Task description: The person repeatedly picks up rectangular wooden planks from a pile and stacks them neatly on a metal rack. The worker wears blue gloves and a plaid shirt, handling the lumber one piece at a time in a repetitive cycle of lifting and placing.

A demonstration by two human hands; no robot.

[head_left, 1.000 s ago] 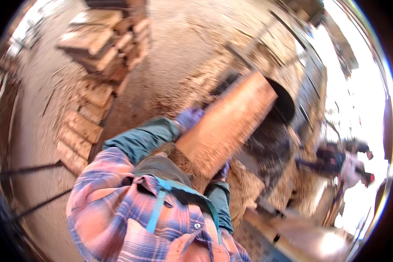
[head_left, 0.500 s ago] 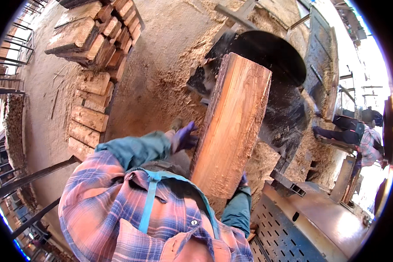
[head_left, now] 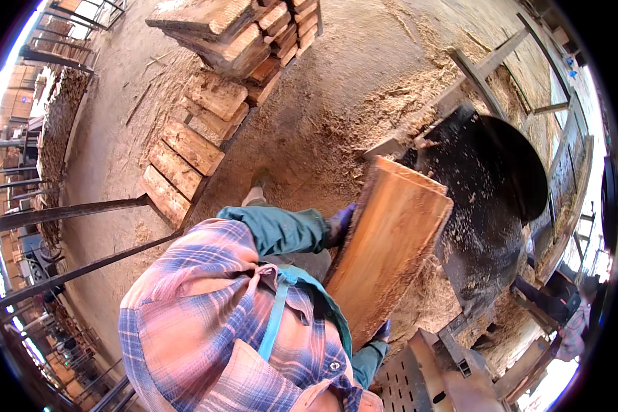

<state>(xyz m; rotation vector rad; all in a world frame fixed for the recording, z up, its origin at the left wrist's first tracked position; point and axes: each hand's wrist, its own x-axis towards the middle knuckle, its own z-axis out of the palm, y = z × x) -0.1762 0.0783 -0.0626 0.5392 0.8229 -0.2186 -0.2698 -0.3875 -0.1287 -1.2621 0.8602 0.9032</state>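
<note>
A thick rough-sawn wooden plank with bark along its edges slants in front of my body, its far end up and to the right. A long seam runs near that far end, like two boards lying together. My left hand, in a purple glove, presses on the plank's left edge, its fingers partly hidden. Low at the near right corner, my right hand holds the plank from the side, mostly covered by it. Right of the plank stands a large black round machine guard dusted with wood chips.
Stacked timber stands at the upper left, with shorter wood blocks in a row below it. A perforated metal cabinet is at lower right. Metal bars cross the left side. Another person is at far right.
My left hand, earlier open beside the plank, has come against its edge. The plank's far end has moved right and lower in view. The whole scene has shifted as my head turned.
</note>
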